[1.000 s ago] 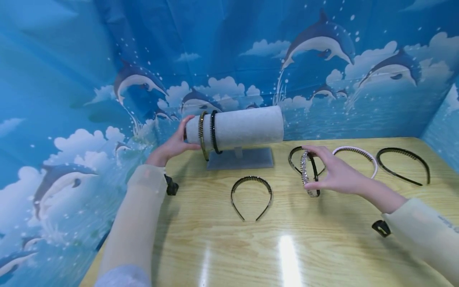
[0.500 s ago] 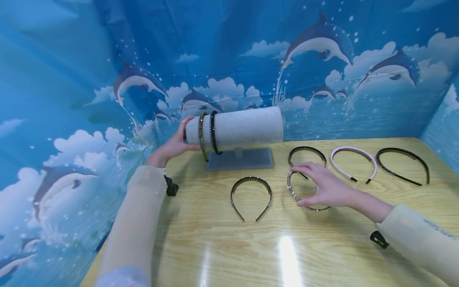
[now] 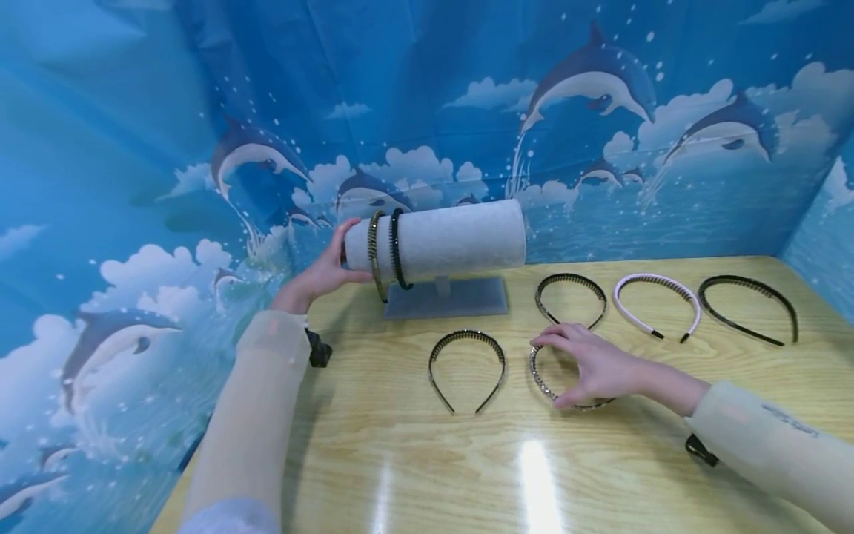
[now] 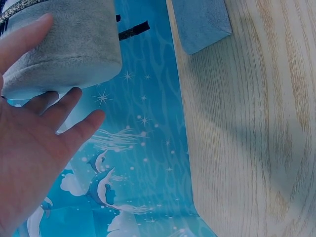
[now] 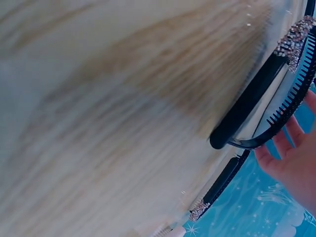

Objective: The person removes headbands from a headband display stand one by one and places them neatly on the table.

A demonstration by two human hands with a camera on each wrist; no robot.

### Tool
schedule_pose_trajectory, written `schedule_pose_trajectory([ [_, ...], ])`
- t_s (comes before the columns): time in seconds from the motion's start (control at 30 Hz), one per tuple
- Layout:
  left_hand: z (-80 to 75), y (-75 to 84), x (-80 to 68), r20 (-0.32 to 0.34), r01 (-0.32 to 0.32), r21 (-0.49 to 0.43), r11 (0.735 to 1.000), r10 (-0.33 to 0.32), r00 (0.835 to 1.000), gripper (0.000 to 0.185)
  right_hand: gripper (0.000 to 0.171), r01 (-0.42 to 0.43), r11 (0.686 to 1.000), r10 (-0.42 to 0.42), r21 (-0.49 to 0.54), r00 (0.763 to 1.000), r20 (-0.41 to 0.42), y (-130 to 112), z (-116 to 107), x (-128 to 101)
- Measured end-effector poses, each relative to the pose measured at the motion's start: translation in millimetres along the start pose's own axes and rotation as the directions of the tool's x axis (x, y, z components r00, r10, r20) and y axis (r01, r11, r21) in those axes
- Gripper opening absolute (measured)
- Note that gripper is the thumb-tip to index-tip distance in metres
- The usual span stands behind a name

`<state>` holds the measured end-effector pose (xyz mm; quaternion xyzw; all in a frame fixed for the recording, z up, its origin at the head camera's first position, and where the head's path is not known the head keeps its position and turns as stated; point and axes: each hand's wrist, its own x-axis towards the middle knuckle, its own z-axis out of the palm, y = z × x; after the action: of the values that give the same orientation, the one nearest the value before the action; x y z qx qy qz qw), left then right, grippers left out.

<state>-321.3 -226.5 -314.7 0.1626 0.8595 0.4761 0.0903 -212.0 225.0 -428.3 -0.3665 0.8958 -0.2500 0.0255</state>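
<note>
A glittery headband [image 3: 539, 382] is held between the thumb and fingers of the right hand [image 3: 594, 365], on or just above the counter [image 3: 440, 467]. The grey roll [image 3: 463, 237], over which two headbands [image 3: 396, 248] are hung, is gripped at one end by the left hand [image 3: 323, 271].

**Cream sleeves, black wrist gadgets**

Left sleeve [image 3: 247, 408] is plain pale cream with a lavender-grey patch [image 3: 232, 518]; right sleeve [image 3: 767, 452] matches but has grey lettering [image 3: 790, 420], too blurry to read. Black gadgets [image 3: 319, 348] at both cuffs, left hand [image 3: 325, 269] and right hand [image 3: 597, 365] bare.
</note>
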Motion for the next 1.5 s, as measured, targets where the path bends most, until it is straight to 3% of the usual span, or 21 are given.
schedule_pose_trajectory([
  [0.3, 0.5, -1.5, 0.7, 0.006, -0.008, 0.008, 1.0, 0.008, 1.0, 0.097, 0.097, 0.022, 0.996, -0.021, -0.089, 1.0, 0.005, 7, 4, 1],
  [0.53, 1.2, 6.3, -2.8, 0.009, -0.011, -0.009, 1.0, 0.011, 1.0, 0.096, 0.097, -0.031, 0.995, 0.036, -0.094, 0.998, 0.043, 6, -1, 2],
  [0.63, 0.9, 7.0, -2.7, 0.011, -0.015, -0.009, 1.0, 0.015, 1.0, 0.097, 0.087, -0.045, 0.996, 0.046, -0.078, 0.999, 0.018, 9, -6, 7],
  [0.77, 0.0, 1.4, -0.7, 0.005, -0.027, 0.009, 1.0, 0.027, 1.0, 0.097, 0.059, -0.021, 0.999, 0.02, -0.039, 1.0, -0.021, 16, -14, 17],
  [0.97, 1.0, 1.4, -1.9, -0.001, -0.017, 0.018, 1.0, 0.017, 1.0, 0.097, 0.026, 0.017, 0.999, -0.017, -0.029, 1.0, -0.008, 24, -16, 29],
  [1.27, 3.4, 2.4, -1.5, 0.004, -0.017, 0.005, 1.0, 0.017, 1.0, 0.098, 0.01, 0.079, 0.996, -0.076, -0.043, 0.996, 0.055, 25, -14, 37],
  [1.5, 1.9, 2.4, -1.5, -0.006, -0.001, 0.011, 1.0, 0.001, 1.0, 0.098, 0.008, 0.007, 0.997, -0.003, -0.072, 0.999, 0.048, 29, -14, 33],
])
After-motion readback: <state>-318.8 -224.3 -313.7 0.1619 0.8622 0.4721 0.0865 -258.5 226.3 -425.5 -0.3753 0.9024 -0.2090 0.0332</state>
